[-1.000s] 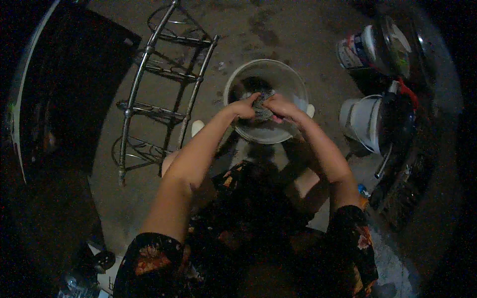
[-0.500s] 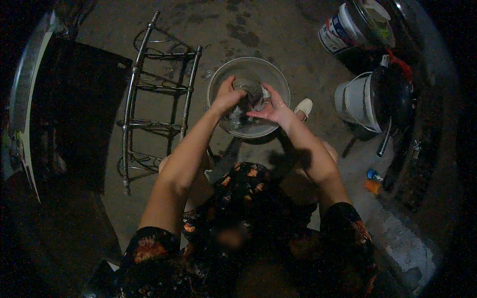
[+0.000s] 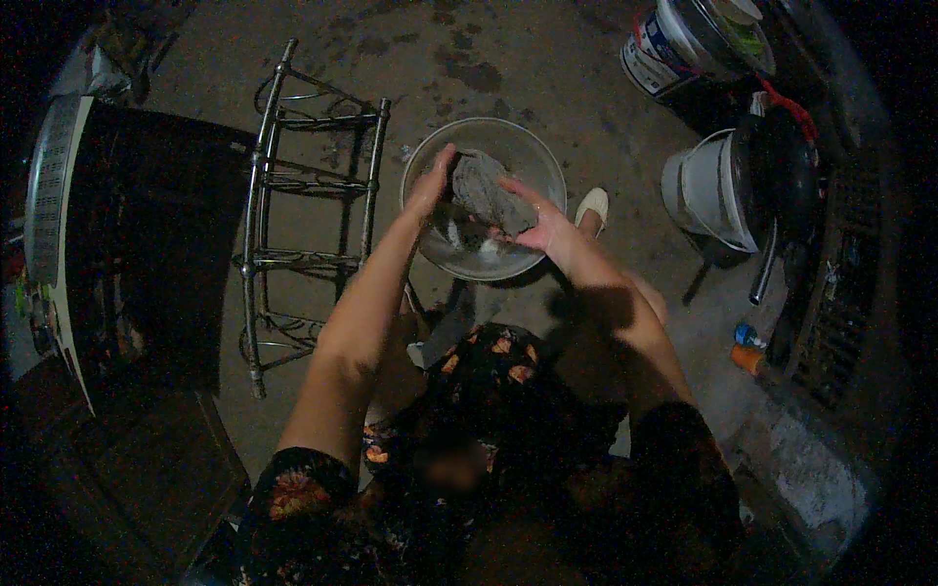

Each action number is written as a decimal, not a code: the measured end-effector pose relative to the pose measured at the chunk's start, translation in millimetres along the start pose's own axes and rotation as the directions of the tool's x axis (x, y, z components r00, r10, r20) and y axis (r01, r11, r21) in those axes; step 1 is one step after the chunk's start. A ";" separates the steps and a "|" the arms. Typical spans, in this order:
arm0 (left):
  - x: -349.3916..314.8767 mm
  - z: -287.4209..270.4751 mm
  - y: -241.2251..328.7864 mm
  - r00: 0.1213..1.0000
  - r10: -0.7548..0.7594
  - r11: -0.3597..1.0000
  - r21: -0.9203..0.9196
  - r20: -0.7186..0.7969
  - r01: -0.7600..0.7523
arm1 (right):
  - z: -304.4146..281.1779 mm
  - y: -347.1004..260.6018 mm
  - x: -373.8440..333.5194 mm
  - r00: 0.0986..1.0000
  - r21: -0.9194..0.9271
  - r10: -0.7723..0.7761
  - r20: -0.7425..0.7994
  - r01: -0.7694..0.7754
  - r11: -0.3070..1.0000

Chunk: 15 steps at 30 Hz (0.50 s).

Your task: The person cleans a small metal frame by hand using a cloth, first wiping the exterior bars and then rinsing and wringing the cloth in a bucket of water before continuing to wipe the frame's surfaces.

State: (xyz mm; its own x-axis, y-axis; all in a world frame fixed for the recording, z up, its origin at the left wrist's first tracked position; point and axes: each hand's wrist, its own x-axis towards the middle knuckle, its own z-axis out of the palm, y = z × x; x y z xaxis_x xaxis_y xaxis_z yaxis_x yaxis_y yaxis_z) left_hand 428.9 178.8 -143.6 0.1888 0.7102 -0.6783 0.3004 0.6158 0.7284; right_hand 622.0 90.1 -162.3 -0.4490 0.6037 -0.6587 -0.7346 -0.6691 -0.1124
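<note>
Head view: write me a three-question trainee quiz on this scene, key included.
1. Open question: What is between the left hand and the right hand?

2. True or false: The metal rack is to the left of the round basin.

3. Multiple choice: Where does the white shoe show?
A) Left of the basin
B) Right of the basin
C) Inside the basin

Key:
1. A piece of grey cloth.
2. True.
3. B.
</note>
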 end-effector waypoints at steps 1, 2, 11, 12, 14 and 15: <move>-15.5 13.7 -2.4 0.993 -0.029 0.952 -0.299 0.118 0.063 | 5.7 3.5 -5.1 1.000 0.001 -0.016 -0.016 0.016 1.000; -17.3 14.5 -1.3 0.974 -0.037 0.907 -0.401 0.225 0.127 | 19.4 5.0 -16.2 0.998 -0.001 -0.045 -0.042 0.045 0.999; 5.8 24.5 -0.2 0.958 0.074 0.873 -0.482 0.277 0.073 | 37.7 13.7 -14.9 1.000 -0.662 0.011 0.025 0.009 0.749; 15.2 28.1 -7.9 0.963 0.069 0.868 -0.491 0.260 0.070 | 31.4 19.0 -9.3 0.984 -0.764 -0.174 0.043 0.144 0.629; 32.1 38.2 -22.3 0.972 0.059 0.858 -0.509 0.226 0.066 | 17.7 30.2 4.8 0.853 -0.901 -0.501 0.146 0.324 0.289; 25.2 49.5 -23.0 0.994 0.053 0.856 -0.517 0.092 0.003 | 15.7 29.8 9.5 0.857 -0.981 -0.512 0.055 0.141 0.130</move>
State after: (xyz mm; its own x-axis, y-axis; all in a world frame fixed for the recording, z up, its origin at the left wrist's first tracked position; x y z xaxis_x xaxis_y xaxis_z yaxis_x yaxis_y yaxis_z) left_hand 473.1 165.7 -182.3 0.2898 0.7071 -0.6450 -0.2258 0.7054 0.6719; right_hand 587.8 82.7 -160.2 -0.0367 0.8839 -0.4661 0.3401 -0.4276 -0.8376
